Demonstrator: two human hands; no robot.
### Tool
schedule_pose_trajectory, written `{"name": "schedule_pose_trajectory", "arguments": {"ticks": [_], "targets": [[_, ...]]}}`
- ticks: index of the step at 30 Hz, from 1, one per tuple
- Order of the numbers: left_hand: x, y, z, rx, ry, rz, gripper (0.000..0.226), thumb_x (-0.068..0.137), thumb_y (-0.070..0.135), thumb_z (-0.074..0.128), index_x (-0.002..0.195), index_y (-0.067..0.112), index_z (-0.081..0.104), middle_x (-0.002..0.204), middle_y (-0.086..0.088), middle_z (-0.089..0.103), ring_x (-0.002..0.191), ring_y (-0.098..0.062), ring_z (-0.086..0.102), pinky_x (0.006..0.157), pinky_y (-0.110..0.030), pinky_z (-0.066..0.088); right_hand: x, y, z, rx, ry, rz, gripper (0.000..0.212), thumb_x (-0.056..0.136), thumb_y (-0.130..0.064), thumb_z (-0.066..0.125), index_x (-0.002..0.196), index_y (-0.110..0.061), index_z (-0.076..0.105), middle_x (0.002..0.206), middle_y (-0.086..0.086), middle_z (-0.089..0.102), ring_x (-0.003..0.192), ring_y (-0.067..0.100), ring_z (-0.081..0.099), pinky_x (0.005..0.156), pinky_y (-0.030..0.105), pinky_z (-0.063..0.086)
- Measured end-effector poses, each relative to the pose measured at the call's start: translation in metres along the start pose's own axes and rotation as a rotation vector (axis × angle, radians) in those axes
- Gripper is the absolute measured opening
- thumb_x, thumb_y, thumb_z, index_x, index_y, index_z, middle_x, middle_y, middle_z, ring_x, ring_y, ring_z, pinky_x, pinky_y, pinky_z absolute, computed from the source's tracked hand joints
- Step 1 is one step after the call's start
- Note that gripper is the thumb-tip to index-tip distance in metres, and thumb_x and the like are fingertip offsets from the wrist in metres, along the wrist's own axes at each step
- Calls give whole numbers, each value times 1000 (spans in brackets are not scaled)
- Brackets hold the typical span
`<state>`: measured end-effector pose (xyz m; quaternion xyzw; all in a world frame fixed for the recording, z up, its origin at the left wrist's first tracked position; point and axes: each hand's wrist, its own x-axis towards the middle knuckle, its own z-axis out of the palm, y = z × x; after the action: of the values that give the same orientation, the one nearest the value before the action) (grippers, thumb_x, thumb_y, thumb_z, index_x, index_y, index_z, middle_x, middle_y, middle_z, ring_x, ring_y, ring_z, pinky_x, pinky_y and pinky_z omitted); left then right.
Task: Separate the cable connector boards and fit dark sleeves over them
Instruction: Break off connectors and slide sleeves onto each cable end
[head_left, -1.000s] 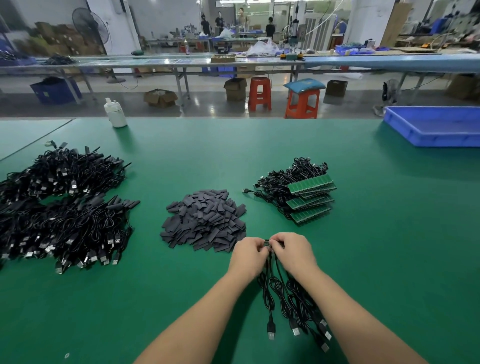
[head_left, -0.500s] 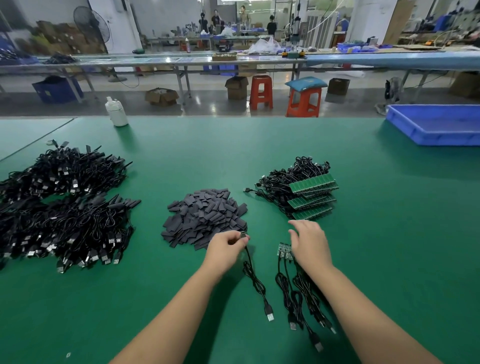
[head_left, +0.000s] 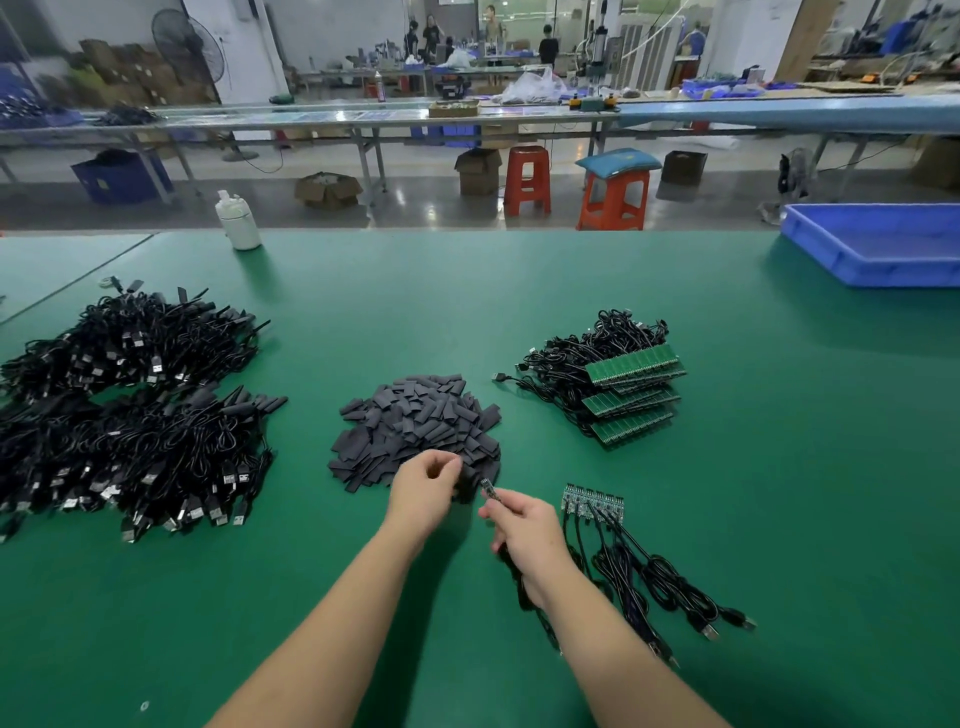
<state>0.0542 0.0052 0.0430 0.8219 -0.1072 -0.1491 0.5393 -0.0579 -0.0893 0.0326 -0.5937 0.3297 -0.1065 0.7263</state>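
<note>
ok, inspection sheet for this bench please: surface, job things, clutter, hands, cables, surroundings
Surface: green mat, no damage seen.
Job things: pile of dark sleeves; stacked green board panels; strip of joined boards with cables.
Clutter: white bottle, blue tray.
Hands: left hand at the sleeve pile's near edge, grip unclear; right hand pinches a single separated board.
Cables: finished cable heaps, far left.
Surroundings: orange stools, benches, people far back.
</note>
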Motion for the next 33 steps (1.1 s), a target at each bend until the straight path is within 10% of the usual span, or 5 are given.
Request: {"name": "schedule_pose_trajectory", "arguments": {"ticks": [7,13,25,33], "targets": [[25,-21,-12,589,53,1,29,94,32,61,118,15,65,118,-9,57,102,-29,61,91,-36,49,-2,10,-6,-31,-73,70,19,99,-6,55,116,-9,63,75,11,62,48,14,56,60,32,56],[30,-21,-9,605,133,45,11,91,29,65,84,22,61,99,-2,54,85,-25,60,78,-37,51,-6,14,-11,-159,-147,-6,40,99,-3,50,138,-11,52,78,6,68,51,14,57,54,26,53],[26,-25,-16,631,167,222,4,88,27,63,86,25,61,93,5,54,80,-19,56,66,-32,45,-2,21,-6,-380,-238,-17,22,98,-7,49,116,-16,57,94,3,70,55,10,57,57,28,56],[-13,-55,-43,789,-114,471,12,96,29,54,102,32,64,95,8,65,85,-20,63,71,-34,50,-2,20,-5,-404,-231,20,33,98,-4,48,128,-13,58,89,1,69,53,14,56,62,29,57]]}}
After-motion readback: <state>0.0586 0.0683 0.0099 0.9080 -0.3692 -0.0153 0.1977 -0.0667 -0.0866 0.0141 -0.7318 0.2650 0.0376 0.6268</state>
